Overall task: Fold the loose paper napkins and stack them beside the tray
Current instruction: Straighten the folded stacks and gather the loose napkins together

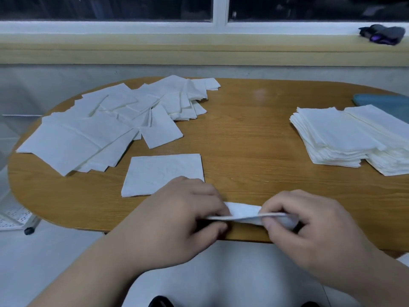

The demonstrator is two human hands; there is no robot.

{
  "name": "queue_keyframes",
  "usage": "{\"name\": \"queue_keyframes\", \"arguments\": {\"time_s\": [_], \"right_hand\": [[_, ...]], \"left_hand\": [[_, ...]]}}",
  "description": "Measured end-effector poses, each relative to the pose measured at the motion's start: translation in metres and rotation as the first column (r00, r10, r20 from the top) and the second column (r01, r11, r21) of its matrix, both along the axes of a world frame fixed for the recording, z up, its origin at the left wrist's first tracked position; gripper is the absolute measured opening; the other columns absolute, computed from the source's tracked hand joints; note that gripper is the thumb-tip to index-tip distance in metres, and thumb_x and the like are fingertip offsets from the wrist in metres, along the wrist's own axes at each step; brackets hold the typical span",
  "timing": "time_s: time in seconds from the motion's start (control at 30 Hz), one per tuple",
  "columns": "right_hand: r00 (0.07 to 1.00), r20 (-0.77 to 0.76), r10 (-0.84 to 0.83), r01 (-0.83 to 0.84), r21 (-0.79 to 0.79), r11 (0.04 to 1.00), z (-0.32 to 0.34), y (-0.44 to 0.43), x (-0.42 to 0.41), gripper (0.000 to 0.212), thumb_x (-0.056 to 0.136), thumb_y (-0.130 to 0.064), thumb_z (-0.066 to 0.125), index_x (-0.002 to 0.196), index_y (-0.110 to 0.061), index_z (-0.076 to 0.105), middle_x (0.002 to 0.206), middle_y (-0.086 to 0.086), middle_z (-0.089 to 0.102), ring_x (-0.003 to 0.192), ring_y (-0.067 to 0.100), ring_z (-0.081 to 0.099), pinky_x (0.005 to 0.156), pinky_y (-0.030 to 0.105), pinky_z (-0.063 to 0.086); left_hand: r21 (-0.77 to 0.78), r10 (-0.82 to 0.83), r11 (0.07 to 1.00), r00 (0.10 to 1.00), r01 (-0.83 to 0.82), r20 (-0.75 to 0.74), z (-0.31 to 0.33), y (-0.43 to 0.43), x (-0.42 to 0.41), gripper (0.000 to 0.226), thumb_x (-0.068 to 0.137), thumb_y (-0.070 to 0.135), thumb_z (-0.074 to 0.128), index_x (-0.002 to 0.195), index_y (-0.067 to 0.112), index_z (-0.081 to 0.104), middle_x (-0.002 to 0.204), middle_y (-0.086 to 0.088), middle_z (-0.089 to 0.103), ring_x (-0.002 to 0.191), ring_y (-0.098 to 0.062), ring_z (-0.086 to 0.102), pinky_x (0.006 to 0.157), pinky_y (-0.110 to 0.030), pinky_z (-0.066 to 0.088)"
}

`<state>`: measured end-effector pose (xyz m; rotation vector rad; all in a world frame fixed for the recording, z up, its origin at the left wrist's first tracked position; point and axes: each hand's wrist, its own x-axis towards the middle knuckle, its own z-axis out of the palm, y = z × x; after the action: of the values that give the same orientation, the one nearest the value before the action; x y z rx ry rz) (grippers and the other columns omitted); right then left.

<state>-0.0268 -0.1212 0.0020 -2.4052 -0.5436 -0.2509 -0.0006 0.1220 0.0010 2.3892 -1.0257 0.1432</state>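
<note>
Both hands hold one white paper napkin (245,214) above the table's front edge. My left hand (188,216) pinches its left end and my right hand (309,224) pinches its right end; the napkin is doubled over between them. A single flat napkin (161,171) lies just beyond my left hand. Several loose napkins (106,122) are spread across the table's left and back. Two stacks of folded napkins (345,138) stand at the right, beside a teal tray (380,99) whose edge shows at the far right.
The wooden oval table (254,138) runs up to a wall under a window sill. A dark cloth-like object (382,34) lies on the sill at the right. A white perforated basket (15,218) sits on the floor at the left.
</note>
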Motion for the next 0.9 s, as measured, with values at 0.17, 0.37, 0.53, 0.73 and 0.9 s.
{"name": "queue_keyframes", "arguments": {"time_s": [0.17,0.37,0.53,0.73,0.9], "right_hand": [[0.972,-0.236,-0.009,0.096,0.358,0.929,0.013,0.024,0.017,0.012,0.075,-0.037,0.064,0.079,-0.028,0.071,0.066,-0.004,0.067,0.062,0.021,0.06,0.054,0.035,0.045],[0.937,-0.348,-0.005,0.112,0.286,0.952,0.017,0.081,0.059,0.008,0.085,-0.03,0.066,0.079,-0.028,0.071,0.077,-0.008,0.072,0.073,0.021,0.066,0.064,0.038,0.05],[0.954,-0.291,-0.072,0.099,0.079,0.992,0.018,0.118,0.102,0.007,0.09,-0.033,0.064,0.084,-0.035,0.068,0.087,-0.02,0.069,0.078,0.005,0.064,0.071,0.036,0.055],[0.956,-0.26,-0.136,0.091,-0.175,0.98,0.006,0.132,0.131,0.01,0.089,-0.037,0.062,0.099,-0.039,0.065,0.098,-0.021,0.062,0.082,0.001,0.059,0.06,0.021,0.038],[0.961,-0.247,-0.126,0.032,-0.355,0.934,0.007,0.136,0.135,0.019,0.088,-0.038,0.058,0.106,-0.037,0.06,0.102,-0.017,0.047,0.103,0.011,0.049,0.076,0.027,0.039]], "left_hand": [[-0.301,0.234,0.89,0.911,-0.341,-0.34,0.018,0.014,-0.002,0.005,0.083,0.034,0.068,0.079,0.035,0.071,0.071,0.017,0.067,0.067,0.002,0.062,0.058,-0.009,0.04],[-0.256,0.461,0.729,0.732,-0.635,-0.501,0.022,0.056,0.015,0.014,0.088,0.029,0.072,0.08,0.041,0.073,0.072,0.015,0.073,0.065,0.001,0.066,0.063,-0.021,0.049],[-0.162,0.641,0.604,0.596,-0.781,-0.483,0.011,0.085,0.036,0.011,0.087,0.037,0.071,0.081,0.028,0.074,0.076,0.014,0.074,0.068,-0.004,0.068,0.066,-0.031,0.055],[0.025,0.773,0.58,0.541,-0.814,-0.332,0.0,0.086,0.051,0.018,0.085,0.045,0.066,0.102,0.039,0.063,0.078,0.019,0.065,0.077,0.003,0.06,0.06,-0.023,0.041],[0.14,0.824,0.561,0.535,-0.816,-0.183,-0.003,0.086,0.053,0.06,0.086,0.053,0.065,0.14,0.036,0.046,0.112,0.01,0.062,0.111,-0.015,0.057,0.078,-0.029,0.039]]}}
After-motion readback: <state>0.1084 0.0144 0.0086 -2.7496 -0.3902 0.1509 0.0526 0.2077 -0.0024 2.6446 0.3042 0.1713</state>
